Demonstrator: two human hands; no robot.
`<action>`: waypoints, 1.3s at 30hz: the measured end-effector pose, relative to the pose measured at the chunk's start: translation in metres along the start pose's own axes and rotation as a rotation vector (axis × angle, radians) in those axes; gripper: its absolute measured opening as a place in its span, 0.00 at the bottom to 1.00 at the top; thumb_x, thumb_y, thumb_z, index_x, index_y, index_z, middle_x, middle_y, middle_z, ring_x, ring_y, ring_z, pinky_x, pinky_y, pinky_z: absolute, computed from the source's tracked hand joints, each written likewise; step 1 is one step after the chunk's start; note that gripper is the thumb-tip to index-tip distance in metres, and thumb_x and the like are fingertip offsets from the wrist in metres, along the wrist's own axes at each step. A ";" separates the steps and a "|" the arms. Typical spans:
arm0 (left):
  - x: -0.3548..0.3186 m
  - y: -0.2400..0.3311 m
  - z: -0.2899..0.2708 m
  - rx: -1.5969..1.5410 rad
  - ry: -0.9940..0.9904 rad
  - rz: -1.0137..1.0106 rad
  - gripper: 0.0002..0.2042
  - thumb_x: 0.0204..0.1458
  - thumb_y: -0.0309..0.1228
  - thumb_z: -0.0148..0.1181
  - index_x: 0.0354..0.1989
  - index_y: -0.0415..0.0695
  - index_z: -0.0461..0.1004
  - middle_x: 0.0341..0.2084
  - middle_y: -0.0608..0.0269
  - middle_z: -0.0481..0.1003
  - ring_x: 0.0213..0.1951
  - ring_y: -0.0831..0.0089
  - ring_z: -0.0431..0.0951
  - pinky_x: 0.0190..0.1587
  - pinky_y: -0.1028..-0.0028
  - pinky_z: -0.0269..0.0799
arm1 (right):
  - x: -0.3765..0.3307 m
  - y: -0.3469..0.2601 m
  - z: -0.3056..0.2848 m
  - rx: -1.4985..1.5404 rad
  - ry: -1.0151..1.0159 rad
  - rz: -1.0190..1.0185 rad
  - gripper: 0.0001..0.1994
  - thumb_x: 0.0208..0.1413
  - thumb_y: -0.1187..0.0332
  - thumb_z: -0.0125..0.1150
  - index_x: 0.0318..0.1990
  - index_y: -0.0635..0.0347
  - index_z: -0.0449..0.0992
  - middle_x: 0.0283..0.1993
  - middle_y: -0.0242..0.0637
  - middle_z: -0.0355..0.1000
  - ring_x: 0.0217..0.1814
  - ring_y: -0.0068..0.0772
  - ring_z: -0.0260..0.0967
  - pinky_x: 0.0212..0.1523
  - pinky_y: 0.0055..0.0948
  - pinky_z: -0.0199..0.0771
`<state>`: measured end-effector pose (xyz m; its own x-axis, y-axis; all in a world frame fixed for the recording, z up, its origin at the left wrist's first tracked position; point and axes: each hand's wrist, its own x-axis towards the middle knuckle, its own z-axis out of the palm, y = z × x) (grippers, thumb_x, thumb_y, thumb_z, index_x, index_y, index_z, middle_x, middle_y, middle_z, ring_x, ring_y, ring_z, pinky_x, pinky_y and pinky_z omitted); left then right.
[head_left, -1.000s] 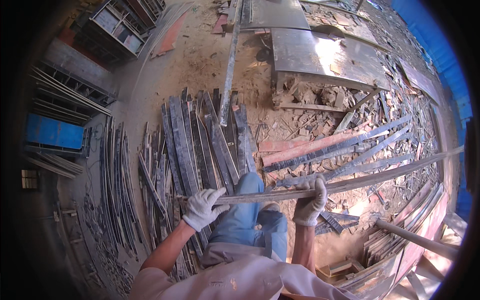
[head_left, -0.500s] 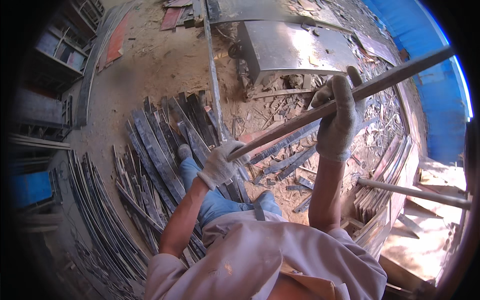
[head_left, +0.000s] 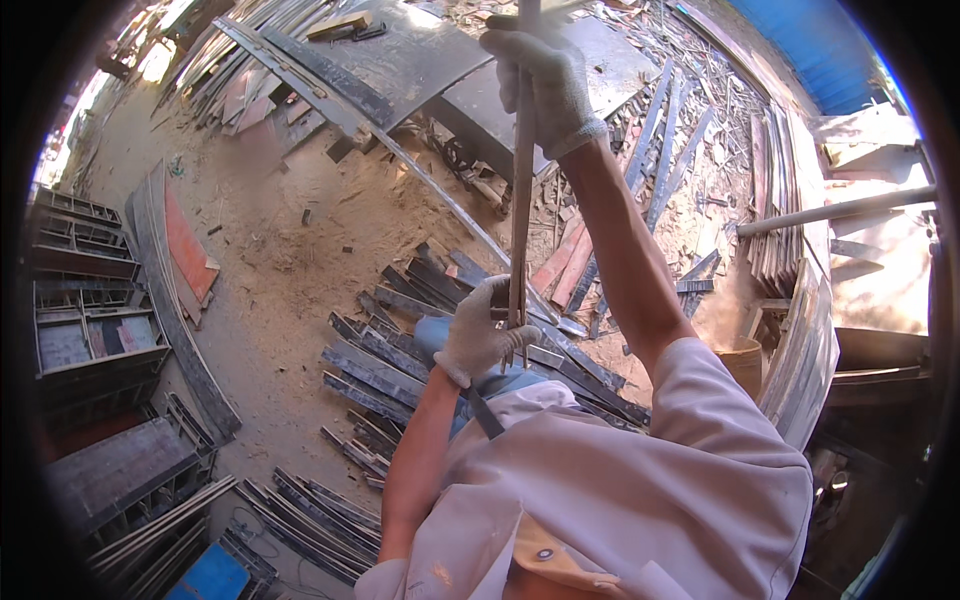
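A long, narrow wooden strip (head_left: 521,190) runs away from my body, its near end by my waist and its far end passing the top of the picture. My left hand (head_left: 472,335), in a pale knit glove, is closed around the strip near its near end. Farther along, my gloved right hand (head_left: 552,85) grips the same strip with the arm stretched out. Below my hands lie several dark-edged strips (head_left: 375,365) in a loose pile on the ground, partly hidden by my arms and legs.
A metal-topped table (head_left: 470,105) stands ahead, with scraps scattered around it. A long pale bar (head_left: 440,195) crosses the ground diagonally. On the right are stacked panels (head_left: 783,175) and a round pole (head_left: 840,210). Dark framed racks (head_left: 95,340) stand at the left.
The strip has swung from slanting up to the right to pointing straight ahead. My right hand has moved forward and left with it. The whole view has turned to the right.
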<state>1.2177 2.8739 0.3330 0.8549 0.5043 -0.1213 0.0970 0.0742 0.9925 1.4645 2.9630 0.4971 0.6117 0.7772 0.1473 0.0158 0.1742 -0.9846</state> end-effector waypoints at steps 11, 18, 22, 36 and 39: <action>0.160 -0.065 -0.159 0.203 -0.267 0.058 0.37 0.48 0.37 0.84 0.63 0.39 0.69 0.49 0.53 0.80 0.54 0.61 0.81 0.60 0.61 0.77 | 0.164 0.094 0.130 -0.458 0.062 -0.151 0.28 0.44 0.55 0.78 0.47 0.67 0.79 0.35 0.38 0.76 0.33 0.34 0.74 0.38 0.32 0.75; 0.313 -0.024 -0.427 1.052 0.200 0.626 0.55 0.50 0.63 0.72 0.80 0.43 0.55 0.72 0.45 0.64 0.74 0.47 0.61 0.74 0.48 0.61 | 0.223 0.229 0.193 -0.980 0.352 -0.281 0.29 0.45 0.64 0.75 0.57 0.63 0.75 0.40 0.53 0.81 0.42 0.57 0.83 0.43 0.49 0.83; 0.422 0.057 -0.586 1.474 0.437 0.987 0.62 0.39 0.43 0.86 0.82 0.46 0.51 0.78 0.46 0.54 0.79 0.46 0.53 0.82 0.44 0.46 | 0.244 0.252 0.223 -1.140 0.314 -0.319 0.32 0.44 0.72 0.69 0.62 0.65 0.74 0.41 0.52 0.79 0.39 0.55 0.81 0.37 0.50 0.82; 0.827 0.023 -0.796 1.440 -0.325 1.374 0.34 0.45 0.29 0.75 0.65 0.48 0.74 0.37 0.60 0.75 0.41 0.54 0.78 0.51 0.51 0.72 | 0.439 0.419 0.239 -1.659 0.512 -0.286 0.29 0.57 0.66 0.57 0.69 0.57 0.74 0.42 0.34 0.75 0.47 0.35 0.75 0.47 0.39 0.73; 0.907 0.004 -0.802 1.380 -0.412 1.321 0.37 0.43 0.32 0.78 0.66 0.50 0.72 0.38 0.58 0.75 0.42 0.52 0.78 0.52 0.50 0.71 | 0.494 0.447 0.226 -1.696 0.572 -0.031 0.35 0.53 0.61 0.61 0.70 0.64 0.70 0.51 0.38 0.74 0.53 0.40 0.71 0.60 0.45 0.67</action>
<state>1.5845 4.0217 0.2159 0.7410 -0.5439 0.3938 -0.5069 -0.8377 -0.2032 1.5956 3.5615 0.1515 0.7600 0.4367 0.4814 0.5200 -0.8528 -0.0474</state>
